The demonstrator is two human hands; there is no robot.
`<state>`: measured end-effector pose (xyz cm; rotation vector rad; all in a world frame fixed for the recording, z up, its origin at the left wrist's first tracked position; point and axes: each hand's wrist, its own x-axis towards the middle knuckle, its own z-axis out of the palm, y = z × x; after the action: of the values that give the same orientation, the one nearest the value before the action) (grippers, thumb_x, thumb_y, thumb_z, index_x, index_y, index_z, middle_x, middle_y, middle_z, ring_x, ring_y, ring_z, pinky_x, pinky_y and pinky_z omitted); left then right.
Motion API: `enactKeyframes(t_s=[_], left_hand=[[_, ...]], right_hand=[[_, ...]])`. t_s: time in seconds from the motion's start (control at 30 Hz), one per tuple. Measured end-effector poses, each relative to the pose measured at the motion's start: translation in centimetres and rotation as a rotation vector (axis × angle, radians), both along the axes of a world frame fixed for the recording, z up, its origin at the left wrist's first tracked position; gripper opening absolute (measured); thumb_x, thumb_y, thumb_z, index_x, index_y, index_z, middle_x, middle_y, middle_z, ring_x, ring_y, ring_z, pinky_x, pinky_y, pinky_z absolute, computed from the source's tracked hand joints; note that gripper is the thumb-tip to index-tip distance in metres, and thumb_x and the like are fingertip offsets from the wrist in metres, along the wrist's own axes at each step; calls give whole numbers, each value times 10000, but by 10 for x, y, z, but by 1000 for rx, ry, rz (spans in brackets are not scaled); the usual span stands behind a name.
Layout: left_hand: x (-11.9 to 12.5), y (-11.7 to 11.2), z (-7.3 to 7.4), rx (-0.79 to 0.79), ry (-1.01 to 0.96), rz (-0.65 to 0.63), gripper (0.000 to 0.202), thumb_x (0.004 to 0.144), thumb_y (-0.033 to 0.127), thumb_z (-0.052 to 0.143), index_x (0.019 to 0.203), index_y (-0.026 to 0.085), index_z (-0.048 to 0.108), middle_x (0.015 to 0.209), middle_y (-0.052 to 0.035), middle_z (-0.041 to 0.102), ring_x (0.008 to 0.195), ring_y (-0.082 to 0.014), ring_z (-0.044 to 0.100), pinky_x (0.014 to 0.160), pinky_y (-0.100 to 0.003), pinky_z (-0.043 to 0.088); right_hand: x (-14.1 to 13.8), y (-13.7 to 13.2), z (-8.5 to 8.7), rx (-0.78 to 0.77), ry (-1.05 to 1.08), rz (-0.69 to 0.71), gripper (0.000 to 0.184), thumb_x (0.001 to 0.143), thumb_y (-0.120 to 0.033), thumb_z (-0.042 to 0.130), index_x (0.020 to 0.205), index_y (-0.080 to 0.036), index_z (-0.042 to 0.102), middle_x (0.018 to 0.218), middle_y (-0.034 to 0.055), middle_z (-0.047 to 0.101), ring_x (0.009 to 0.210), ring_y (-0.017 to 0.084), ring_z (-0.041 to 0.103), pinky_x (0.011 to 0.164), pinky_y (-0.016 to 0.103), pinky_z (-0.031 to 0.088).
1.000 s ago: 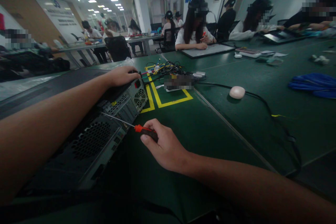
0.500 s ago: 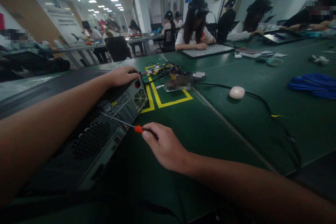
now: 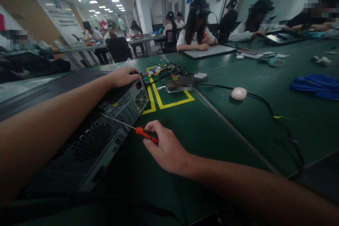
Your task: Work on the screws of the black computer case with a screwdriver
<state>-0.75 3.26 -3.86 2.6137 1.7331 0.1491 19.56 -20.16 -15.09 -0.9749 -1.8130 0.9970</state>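
Note:
A dark desktop computer case [image 3: 124, 107] lies on its side, its back panel with vents and ports turned toward my right hand. My left hand [image 3: 124, 77] rests on the case's upper edge near the far corner, fingers and thumb apart. In my right hand [image 3: 166, 144] is a screwdriver [image 3: 140, 130] with a red and black handle, held loosely between thumb and fingers. Its thin metal shaft reaches to the back panel, above the large honeycomb vent [image 3: 92, 141]. The tip meets the panel in a dark area; I cannot make out the screw or slot there.
The green table [image 3: 212, 127] carries yellow tape outlines [image 3: 174, 104]. A tangle of cables [image 3: 172, 70] sits beyond the case. Farther right are a pale mouse-like object [image 3: 239, 93], a black cable [image 3: 265, 104] and a blue bundle [image 3: 315, 85]. A person [image 3: 197, 28] works across the table.
My right-hand fingers have loosened and shifted on the screwdriver, baring more of its red and black handle. The shaft stays against the panel. My left hand and the case have not moved.

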Motion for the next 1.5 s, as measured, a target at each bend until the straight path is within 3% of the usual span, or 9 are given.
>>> enactKeyframes(t_s=[0.6, 1.23, 1.5], left_hand=[[1, 0, -1, 11, 32, 20, 732, 904, 641, 379, 1395, 195, 689, 1422, -107, 686, 1343, -318, 607, 1121, -346, 472], [0, 0, 0, 1, 19, -1, 703, 905, 628, 395, 1360, 189, 703, 1392, -126, 704, 1327, -333, 617, 1110, -376, 488], [2, 0, -1, 9, 29, 18, 685, 918, 607, 398, 1375, 191, 691, 1401, -112, 699, 1328, -328, 617, 1122, -378, 480]], right_hand=[[1, -1, 3, -8, -15, -7, 99, 984, -215, 602, 1078, -222, 568, 985, 22, 680, 873, 186, 645, 802, 329, 487], [1, -2, 3, 22, -26, -16, 93, 1027, -240, 583, 1068, -181, 641, 941, 28, 669, 852, 179, 616, 792, 321, 457], [2, 1, -1, 58, -20, 40, 197, 1094, -252, 486, 1087, -172, 665, 902, 20, 652, 820, 164, 600, 778, 307, 439]])
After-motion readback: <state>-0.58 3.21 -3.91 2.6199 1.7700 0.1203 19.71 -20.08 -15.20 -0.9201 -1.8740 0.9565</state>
